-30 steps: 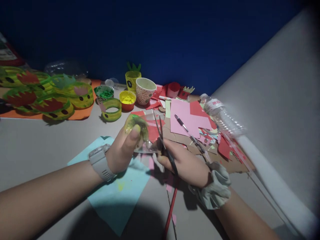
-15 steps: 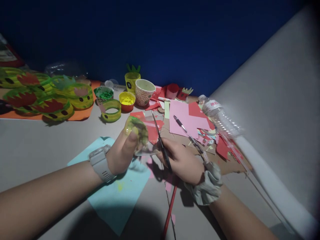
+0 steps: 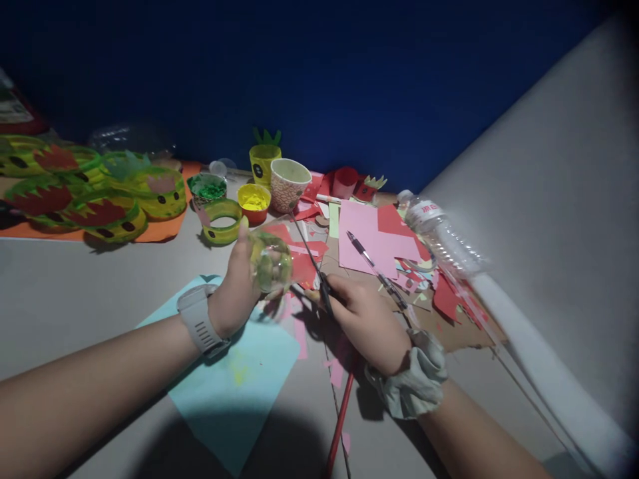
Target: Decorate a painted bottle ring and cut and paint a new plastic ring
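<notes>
My left hand (image 3: 233, 289), with a grey watch on the wrist, is closed round a clear plastic bottle piece (image 3: 274, 263) smeared with green and yellow paint. My right hand (image 3: 370, 320) grips black-handled scissors (image 3: 324, 293) by their handles. The scissor blades point up and away, just right of the bottle piece; whether they touch it I cannot tell. Below my left hand lies a light blue paper sheet (image 3: 244, 386) with a yellow smudge. A yellow-green painted ring (image 3: 222, 234) stands beyond that hand.
Painted rings with paper crowns (image 3: 112, 219) crowd the left on orange paper. Cups of green paint (image 3: 207, 189) and yellow paint (image 3: 254, 197) stand at the back. Pink paper (image 3: 362, 233), a pen (image 3: 372, 266), red scraps and a plastic bottle (image 3: 444, 236) lie at right.
My left hand has turned the bottle piece, so another side of it faces me. The scissors have shifted slightly left, with the blades leaning further left.
</notes>
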Available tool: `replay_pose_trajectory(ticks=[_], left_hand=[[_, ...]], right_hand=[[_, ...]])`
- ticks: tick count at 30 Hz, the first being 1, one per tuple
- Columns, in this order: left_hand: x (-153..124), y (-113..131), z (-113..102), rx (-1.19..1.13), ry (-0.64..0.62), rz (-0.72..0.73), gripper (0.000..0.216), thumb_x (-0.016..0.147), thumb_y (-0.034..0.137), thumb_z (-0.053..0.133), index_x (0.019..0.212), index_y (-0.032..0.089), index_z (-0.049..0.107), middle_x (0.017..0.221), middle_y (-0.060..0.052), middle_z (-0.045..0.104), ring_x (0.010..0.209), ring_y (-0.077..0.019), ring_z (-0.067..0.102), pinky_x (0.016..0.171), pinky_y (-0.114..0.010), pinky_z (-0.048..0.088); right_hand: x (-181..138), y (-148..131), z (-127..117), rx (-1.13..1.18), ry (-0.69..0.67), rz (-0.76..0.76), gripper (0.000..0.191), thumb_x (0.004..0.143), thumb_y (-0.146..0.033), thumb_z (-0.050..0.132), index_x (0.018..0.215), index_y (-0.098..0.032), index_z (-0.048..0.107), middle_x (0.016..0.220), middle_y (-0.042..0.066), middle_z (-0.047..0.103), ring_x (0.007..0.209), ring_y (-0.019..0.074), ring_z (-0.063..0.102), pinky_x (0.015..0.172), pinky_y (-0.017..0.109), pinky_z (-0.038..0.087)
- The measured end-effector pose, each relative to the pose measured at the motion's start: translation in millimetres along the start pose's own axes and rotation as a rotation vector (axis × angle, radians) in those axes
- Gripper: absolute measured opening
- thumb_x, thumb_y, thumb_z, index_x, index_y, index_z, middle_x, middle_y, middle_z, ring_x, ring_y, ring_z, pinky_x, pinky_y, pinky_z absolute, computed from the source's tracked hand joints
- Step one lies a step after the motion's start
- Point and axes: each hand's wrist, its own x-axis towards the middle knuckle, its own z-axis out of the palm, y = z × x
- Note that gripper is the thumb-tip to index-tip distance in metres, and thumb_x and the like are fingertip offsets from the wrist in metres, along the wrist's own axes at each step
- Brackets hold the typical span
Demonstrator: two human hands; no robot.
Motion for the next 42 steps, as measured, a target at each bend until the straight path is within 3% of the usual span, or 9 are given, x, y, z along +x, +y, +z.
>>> replay_pose_trajectory(ticks=[4, 11, 18, 23, 28, 33, 38, 42], left_hand=[[0, 2, 2, -0.022, 0.027, -0.011, 0.062, 0.078, 0.08, 0.034, 0.064, 0.02, 0.044, 0.051, 0.002, 0.043, 0.038, -0.011, 0.043, 0.031, -0.021, 0.029], [-4, 7, 9, -0.001, 0.025, -0.042, 0.064, 0.084, 0.075, 0.021, 0.066, 0.019, 0.045, 0.049, 0.003, 0.04, 0.037, -0.0102, 0.041, 0.032, -0.02, 0.027], [-3, 4, 5, -0.006, 0.067, -0.025, 0.06, 0.078, 0.079, 0.034, 0.07, 0.02, 0.043, 0.055, 0.002, 0.048, 0.043, -0.0115, 0.05, 0.036, -0.021, 0.037], [-2, 0, 4, -0.013, -0.024, 0.027, 0.054, 0.078, 0.073, 0.046, 0.068, 0.02, 0.043, 0.05, 0.005, 0.04, 0.038, -0.0083, 0.041, 0.032, -0.018, 0.029], [-4, -10, -3, 0.147, -0.103, 0.036, 0.054, 0.083, 0.07, 0.041, 0.074, 0.018, 0.055, 0.053, 0.0, 0.054, 0.039, -0.011, 0.047, 0.035, -0.022, 0.035], [0, -8, -1, 0.169, -0.108, 0.031, 0.06, 0.08, 0.074, 0.041, 0.063, 0.017, 0.05, 0.049, -0.001, 0.049, 0.039, -0.011, 0.046, 0.034, -0.022, 0.032], [0, -2, 1, 0.141, -0.125, 0.022, 0.07, 0.069, 0.086, 0.038, 0.076, 0.018, 0.054, 0.056, -0.002, 0.053, 0.045, -0.0146, 0.053, 0.036, -0.023, 0.037], [-3, -9, -8, 0.181, -0.238, 0.084, 0.075, 0.06, 0.089, 0.047, 0.086, 0.019, 0.052, 0.057, 0.002, 0.049, 0.042, -0.0101, 0.041, 0.037, -0.024, 0.036]], right_hand=[[0, 0, -1, 0.023, 0.011, 0.031, 0.031, 0.092, -0.031, 0.048, 0.064, -0.019, 0.042, 0.056, -0.004, 0.045, 0.054, 0.0112, 0.041, 0.054, 0.025, 0.025], [3, 5, 4, 0.312, -0.133, 0.004, 0.035, 0.095, -0.043, 0.044, 0.071, -0.019, 0.049, 0.061, -0.004, 0.051, 0.059, 0.012, 0.05, 0.058, 0.024, 0.034], [1, 3, -5, 0.172, -0.191, -0.046, 0.038, 0.096, -0.051, 0.039, 0.083, -0.018, 0.051, 0.073, -0.002, 0.052, 0.067, 0.0131, 0.049, 0.062, 0.026, 0.035], [0, 4, -7, 0.086, -0.232, -0.072, 0.031, 0.096, -0.048, 0.042, 0.086, -0.02, 0.05, 0.072, -0.003, 0.051, 0.066, 0.0132, 0.049, 0.061, 0.026, 0.034], [2, 3, -9, 0.042, -0.197, -0.043, 0.033, 0.095, -0.05, 0.041, 0.083, -0.02, 0.048, 0.073, -0.002, 0.054, 0.067, 0.0137, 0.05, 0.06, 0.027, 0.033], [1, 4, -12, 0.046, -0.157, -0.04, 0.035, 0.093, -0.05, 0.046, 0.076, -0.02, 0.045, 0.068, -0.004, 0.049, 0.063, 0.0116, 0.046, 0.057, 0.026, 0.03], [0, 7, -10, 0.092, -0.067, -0.061, 0.04, 0.091, -0.048, 0.052, 0.066, -0.019, 0.039, 0.06, -0.006, 0.039, 0.057, 0.0095, 0.036, 0.054, 0.026, 0.025], [2, 7, -6, 0.128, -0.002, -0.037, 0.041, 0.09, -0.045, 0.054, 0.064, -0.019, 0.038, 0.059, -0.006, 0.038, 0.057, 0.0094, 0.036, 0.054, 0.026, 0.025]])
